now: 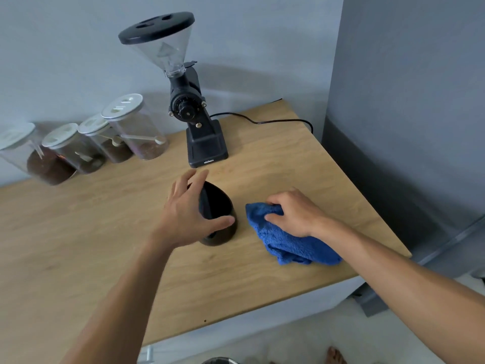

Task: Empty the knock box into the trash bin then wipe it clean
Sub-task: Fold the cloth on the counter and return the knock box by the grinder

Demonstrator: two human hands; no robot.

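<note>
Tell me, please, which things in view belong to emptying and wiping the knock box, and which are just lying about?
Belong to the job:
knock box, under the left hand
blue cloth, under the right hand

Just lying about:
coffee grinder and its cord
four lidded jars of coffee

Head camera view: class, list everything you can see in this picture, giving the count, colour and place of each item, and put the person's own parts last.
Knock box: one, black, mid-counter, upright.
Cloth: one, blue, bunched on the counter right of the knock box.
Coffee grinder: one, black with a clear hopper, at the back of the counter by the wall.
Power cord: one, black, running from the grinder to the right.
Jars: four, clear with white lids, dark grounds inside, back left along the wall.
Counter: one, light wood.
Wall: pale grey-blue, behind the counter.
Left hand: one, open grip around the knock box.
Right hand: one, grip closed on the cloth.
</note>
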